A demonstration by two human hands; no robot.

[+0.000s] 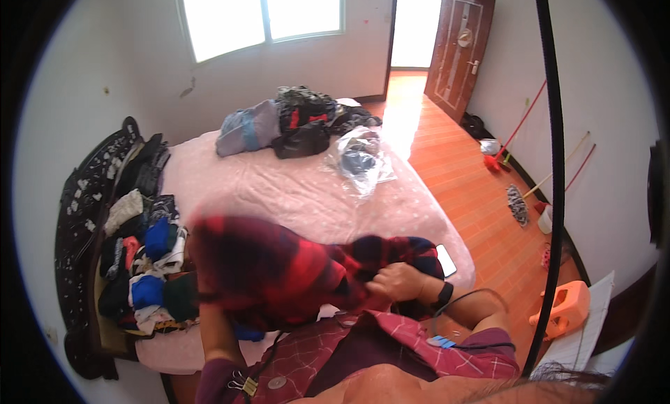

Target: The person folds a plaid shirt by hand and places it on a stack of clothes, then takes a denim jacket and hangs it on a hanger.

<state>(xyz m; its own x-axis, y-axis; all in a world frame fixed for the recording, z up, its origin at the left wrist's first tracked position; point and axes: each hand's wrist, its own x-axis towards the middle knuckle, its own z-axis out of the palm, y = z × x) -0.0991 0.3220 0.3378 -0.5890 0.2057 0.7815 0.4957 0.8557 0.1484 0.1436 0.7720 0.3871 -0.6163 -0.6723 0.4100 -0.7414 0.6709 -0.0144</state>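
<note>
Red-and-navy plaid garment (307,264) over near side of pink-covered bed (237,173) — right hand (399,282), fingers pinched on cloth, likely keeping it spread. Left hand behind blurred cloth — fingers hidden, cannot tell grip. Clothes (148,290) piled beside headboard (82,194).

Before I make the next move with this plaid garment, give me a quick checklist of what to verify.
1. Right hand gripping the plaid garment: ok, the fingers are closed on the cloth.
2. Left hand gripping it too: cannot tell, the garment hides that hand.
3. Garment spread flat: not ok, it is bunched, and its left part is blurred.
4. Phone well away from the garment: not ok, it lies right beside it near the edge of the bed.
5. Clear plastic bag apart from the garment: ok, it lies farther back.
</note>
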